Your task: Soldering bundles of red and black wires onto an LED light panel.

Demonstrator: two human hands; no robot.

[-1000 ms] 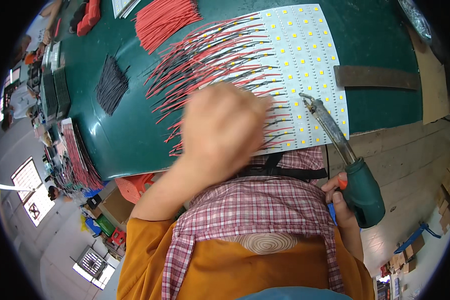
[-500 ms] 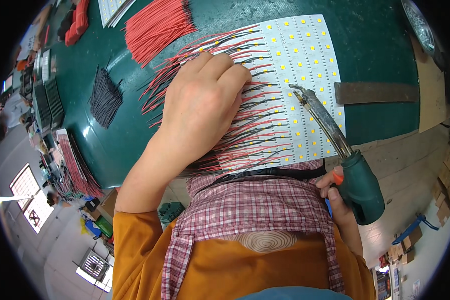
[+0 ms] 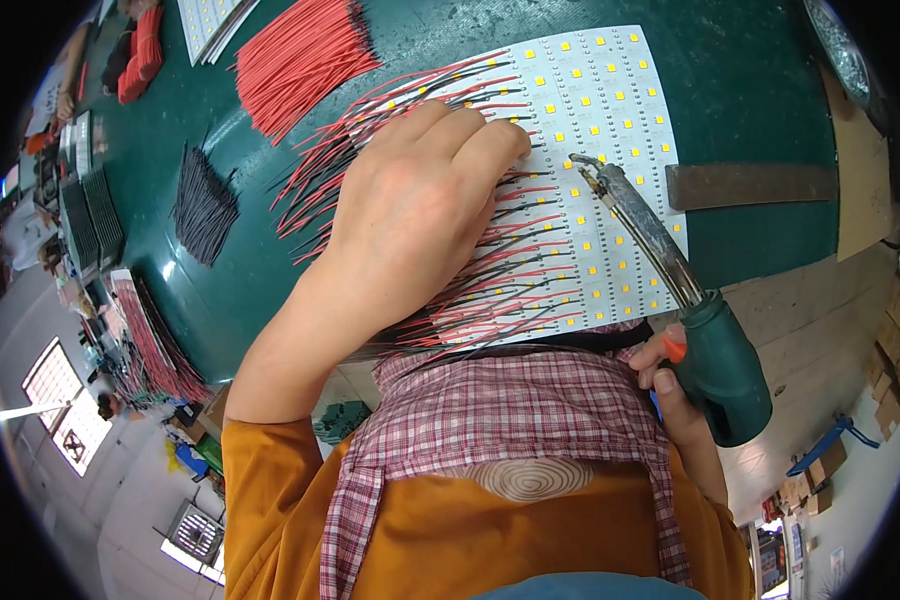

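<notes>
A white sheet of LED boards (image 3: pixel 625 60) with yellow LEDs lies at the table's near edge. Red and black wires (image 3: pixel 515 235) stick out in rows from its left half. Over these wires, my left hand (image 3: pixel 420 190) is closed, its fingertips pinched down near the sheet's middle; what they pinch is hidden beneath them. My right hand (image 3: pixel 675 385) grips the green handle of a soldering gun (image 3: pixel 725 370), a finger at its orange trigger. The gun's bent tip is over the sheet, just right of my left fingertips; whether it touches the surface I cannot tell.
Beyond my left hand lie a pile of red wires (image 3: pixel 305 65) and a smaller pile of black wires (image 3: pixel 205 210). A flat metal bar (image 3: pixel 750 187) meets the sheet's right edge. Wired strips (image 3: pixel 150 335) are stacked at the left table edge. Another LED sheet (image 3: pixel 210 25) lies at the back.
My left hand has shifted right along the sheet, closer to the soldering tip. The tip has moved slightly left and away from me.
</notes>
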